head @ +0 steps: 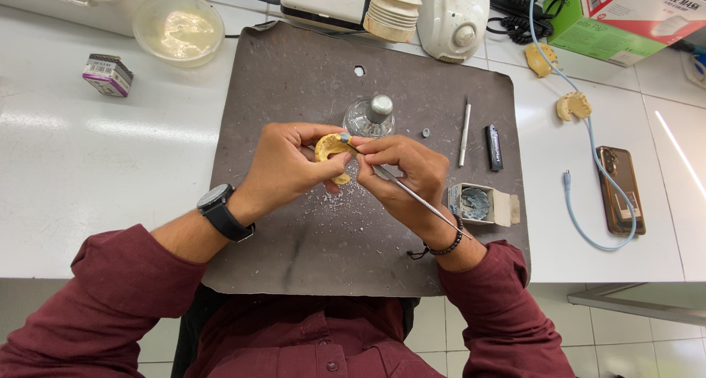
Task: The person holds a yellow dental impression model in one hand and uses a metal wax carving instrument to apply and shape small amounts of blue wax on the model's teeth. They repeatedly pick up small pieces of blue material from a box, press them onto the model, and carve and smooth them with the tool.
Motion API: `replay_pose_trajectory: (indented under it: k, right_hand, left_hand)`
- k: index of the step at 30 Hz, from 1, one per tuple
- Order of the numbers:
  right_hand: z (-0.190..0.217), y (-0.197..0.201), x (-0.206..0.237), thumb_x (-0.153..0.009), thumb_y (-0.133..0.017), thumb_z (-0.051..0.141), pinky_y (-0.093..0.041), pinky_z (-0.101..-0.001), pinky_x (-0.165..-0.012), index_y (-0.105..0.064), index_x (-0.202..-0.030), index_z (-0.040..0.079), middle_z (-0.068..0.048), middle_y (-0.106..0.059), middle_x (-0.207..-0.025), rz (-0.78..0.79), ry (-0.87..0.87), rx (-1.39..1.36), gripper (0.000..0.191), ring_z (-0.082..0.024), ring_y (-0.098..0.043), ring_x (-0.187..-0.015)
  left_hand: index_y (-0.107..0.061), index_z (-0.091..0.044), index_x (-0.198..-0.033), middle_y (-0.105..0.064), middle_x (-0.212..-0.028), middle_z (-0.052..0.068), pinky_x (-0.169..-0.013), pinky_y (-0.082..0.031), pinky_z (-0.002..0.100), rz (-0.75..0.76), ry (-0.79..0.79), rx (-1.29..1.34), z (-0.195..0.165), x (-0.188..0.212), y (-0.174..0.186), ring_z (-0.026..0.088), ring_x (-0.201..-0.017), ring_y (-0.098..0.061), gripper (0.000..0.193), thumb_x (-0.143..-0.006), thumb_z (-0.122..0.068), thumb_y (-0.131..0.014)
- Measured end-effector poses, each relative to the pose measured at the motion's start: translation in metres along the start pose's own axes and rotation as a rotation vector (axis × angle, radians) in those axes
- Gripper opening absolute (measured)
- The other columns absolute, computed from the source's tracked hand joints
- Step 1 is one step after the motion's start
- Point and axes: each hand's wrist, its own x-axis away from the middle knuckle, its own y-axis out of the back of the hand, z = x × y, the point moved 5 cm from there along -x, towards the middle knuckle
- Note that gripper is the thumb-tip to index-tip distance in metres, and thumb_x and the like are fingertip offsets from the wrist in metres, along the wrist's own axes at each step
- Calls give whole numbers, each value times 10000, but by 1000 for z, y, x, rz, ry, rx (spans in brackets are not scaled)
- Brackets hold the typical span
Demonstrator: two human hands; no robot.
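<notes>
My left hand [285, 163] grips a small yellow plaster dental cast [331, 148] above the dark brown work mat [279, 69]. In my right hand [409, 173] I hold a thin metal carving tool [412, 194], its tip touching the top of the cast. The tool's shaft runs back over my right wrist. White shavings [332, 198] lie on the mat just below both hands. A small glass burner with a metal cap [370, 116] stands right behind my fingers.
On the mat to the right lie a slim metal instrument [464, 132], a black lighter [494, 147] and an open small box of grey wax [479, 204]. Off the mat are two more yellow casts [573, 105], a phone [621, 189] with blue cable, and a bowl [179, 29] at back left.
</notes>
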Motion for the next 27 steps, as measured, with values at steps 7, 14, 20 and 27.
replay_pose_trajectory:
  k: [7,14,20,27]
  right_hand:
    - [1,-1,-1,-870,-823,-55,-669,-326,-866,-646,-932,-4,-170,-757,-1034,21,13,-16,194,-275,-774,-1044]
    - [-1,1,1,-882,-797,-63,-676,-321,-860,-603,-895,2,-156,-730,-1007,16,5,-6,205,-285,-776,-1064]
    - [-18,9,7,-998,-665,-90,-683,-338,-918,-603,-1092,-61,-185,-724,-1095,-128,-252,-274,116,-262,-769,-1071]
    - [-34,26,6,-1083,-481,-17,-691,-350,-832,-626,-1207,-112,-266,-713,-1201,-212,-402,-455,213,-314,-775,-1043]
  left_hand:
    - [-706,86,-1180,-787,-953,144,-577,-670,247,6,3,-23,0,0,1,139,-738,-778,348,-872,-69,-761]
    - [-706,82,-1176,-790,-948,149,-573,-667,246,18,14,-18,1,-1,1,146,-721,-781,342,-873,-66,-760]
    - [-647,53,-1297,-771,-1019,128,-671,-694,261,78,-5,31,3,-2,-2,144,-832,-789,460,-880,-90,-781]
    - [-568,-39,-1439,-704,-1271,125,-958,-657,286,105,-349,-224,-13,4,-4,152,-1084,-742,701,-823,-114,-891]
